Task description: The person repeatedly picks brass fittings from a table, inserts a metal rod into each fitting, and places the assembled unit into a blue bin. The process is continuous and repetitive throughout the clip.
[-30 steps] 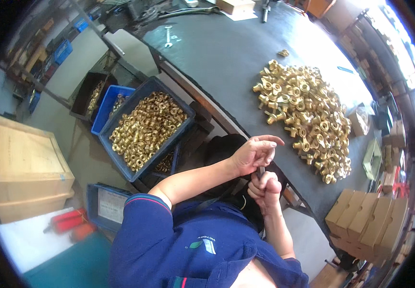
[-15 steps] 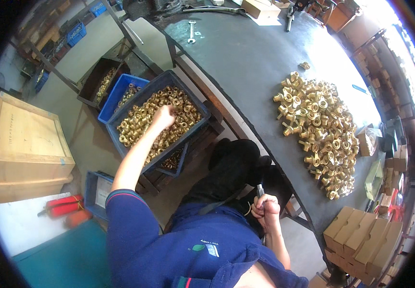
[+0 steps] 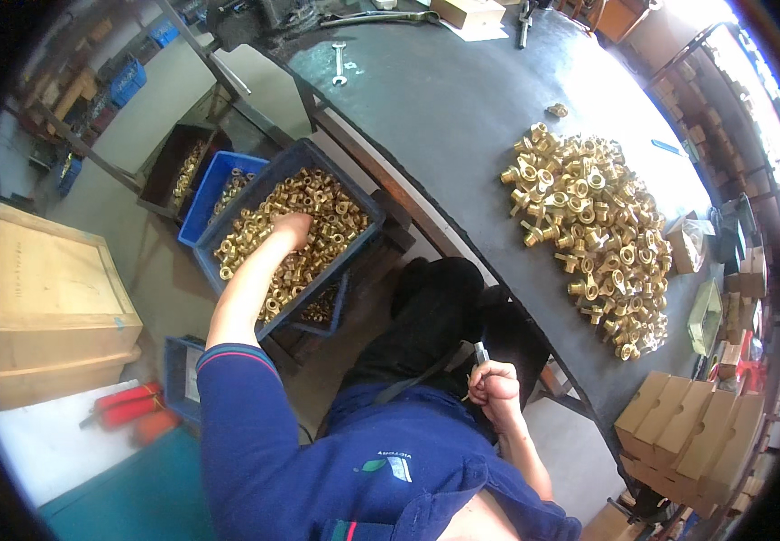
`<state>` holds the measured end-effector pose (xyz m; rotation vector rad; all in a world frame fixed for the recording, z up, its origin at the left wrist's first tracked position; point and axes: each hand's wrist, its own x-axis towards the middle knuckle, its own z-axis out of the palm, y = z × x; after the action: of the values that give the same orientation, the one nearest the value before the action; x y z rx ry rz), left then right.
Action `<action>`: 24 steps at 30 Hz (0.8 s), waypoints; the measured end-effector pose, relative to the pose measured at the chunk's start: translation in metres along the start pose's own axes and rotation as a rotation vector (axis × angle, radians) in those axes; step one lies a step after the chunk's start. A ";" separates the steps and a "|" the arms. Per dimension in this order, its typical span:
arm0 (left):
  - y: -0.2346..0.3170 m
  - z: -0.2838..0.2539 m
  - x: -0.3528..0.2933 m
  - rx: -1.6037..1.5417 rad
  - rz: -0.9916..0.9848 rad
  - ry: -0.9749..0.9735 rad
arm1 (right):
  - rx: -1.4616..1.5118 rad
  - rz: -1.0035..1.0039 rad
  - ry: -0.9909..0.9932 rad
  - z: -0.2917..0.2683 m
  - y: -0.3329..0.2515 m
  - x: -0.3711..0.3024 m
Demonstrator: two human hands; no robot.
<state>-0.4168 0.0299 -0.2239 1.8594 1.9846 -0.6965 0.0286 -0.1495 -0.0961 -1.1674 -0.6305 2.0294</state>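
Observation:
My left hand [image 3: 293,231] reaches down among brass fittings [image 3: 322,203] heaped in a dark blue plastic crate [image 3: 375,209]. Its fingers are hidden by the hand itself and the fittings, so I cannot see whether one is held. Close to my lap, my right hand [image 3: 495,386] is closed around a silver-grey metal rod-shaped tool [image 3: 481,353]. Only the tool's upper end sticks out above the fist. A large pile of similar brass fittings [image 3: 597,230] lies on the dark workbench [image 3: 417,113] to the right.
Behind the crate stand a brighter blue bin [image 3: 197,209] and a dark metal bin [image 3: 157,185] with more fittings. An open-ended wrench [image 3: 339,65] lies on the bench. Cardboard boxes [image 3: 679,433] are stacked at right; a wooden crate [image 3: 56,298] and red cylinders [image 3: 130,404] are at left.
My left hand has moved left and nearer within the crate, lower into the fittings. My right hand keeps its hold on the metal tool. The whole view has shifted slightly.

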 end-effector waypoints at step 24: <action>0.010 -0.033 -0.057 -0.142 -0.028 0.157 | -0.147 -0.001 -0.009 -0.008 -0.003 -0.008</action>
<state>-0.3990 0.0014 -0.1666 1.8550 2.1009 -0.4163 0.0396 -0.1528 -0.0938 -1.2424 -0.7961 2.0164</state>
